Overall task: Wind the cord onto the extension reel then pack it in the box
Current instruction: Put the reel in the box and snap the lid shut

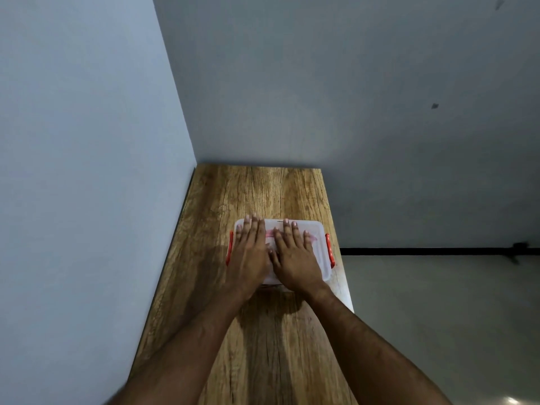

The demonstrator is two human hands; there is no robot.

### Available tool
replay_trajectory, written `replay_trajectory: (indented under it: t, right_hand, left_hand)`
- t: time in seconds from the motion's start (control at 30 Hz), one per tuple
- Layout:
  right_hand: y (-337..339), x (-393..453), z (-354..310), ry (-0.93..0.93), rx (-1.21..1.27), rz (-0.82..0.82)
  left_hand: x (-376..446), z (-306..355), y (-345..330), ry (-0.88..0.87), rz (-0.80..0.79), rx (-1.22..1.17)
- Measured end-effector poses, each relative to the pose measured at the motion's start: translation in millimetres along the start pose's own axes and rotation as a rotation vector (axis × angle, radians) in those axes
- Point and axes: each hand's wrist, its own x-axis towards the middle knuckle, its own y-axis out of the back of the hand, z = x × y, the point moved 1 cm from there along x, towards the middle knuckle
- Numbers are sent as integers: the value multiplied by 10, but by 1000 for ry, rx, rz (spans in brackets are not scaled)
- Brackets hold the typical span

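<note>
A translucent plastic box (317, 247) with its lid on and red side clips (330, 249) sits on the wooden table (263, 191). My left hand (249, 252) lies flat on the left half of the lid, fingers straight. Beside it my right hand (295, 255) lies flat on the right half, thumbs almost meeting. A faint pink shape shows through the lid between the hands; the reel and cord cannot be made out clearly.
The table stands in a corner, with a grey wall at its left edge and another behind its far end. Its right edge drops to a pale floor (438, 317). The box sits close to that right edge.
</note>
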Motion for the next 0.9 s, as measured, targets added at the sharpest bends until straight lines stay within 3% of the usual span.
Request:
replay_trajectory:
  t: [0.1, 0.37, 0.53, 0.63, 0.7, 0.8, 0.9]
  right_hand:
    - [3, -20, -11, 10, 4, 14]
    - [49, -52, 40, 65, 100, 14]
    - [247, -61, 288, -231, 162, 277]
    - [248, -101, 508, -440, 469, 251]
    - [195, -99, 603, -551, 738, 193]
    - [107, -64, 688, -704, 1088, 116]
    - [49, 20, 756, -749, 1178, 66]
  left_hand:
    - [-42, 31, -59, -143, -184, 136]
    - [-21, 12, -31, -70, -167, 63]
    - [-17, -158, -33, 318, 135, -306]
    - [27, -327, -78, 578, 73, -847]
    - [56, -421, -99, 704, -16, -1069]
    - [66, -490, -176, 811, -89, -1268]
    - [149, -518, -210, 808, -134, -1291]
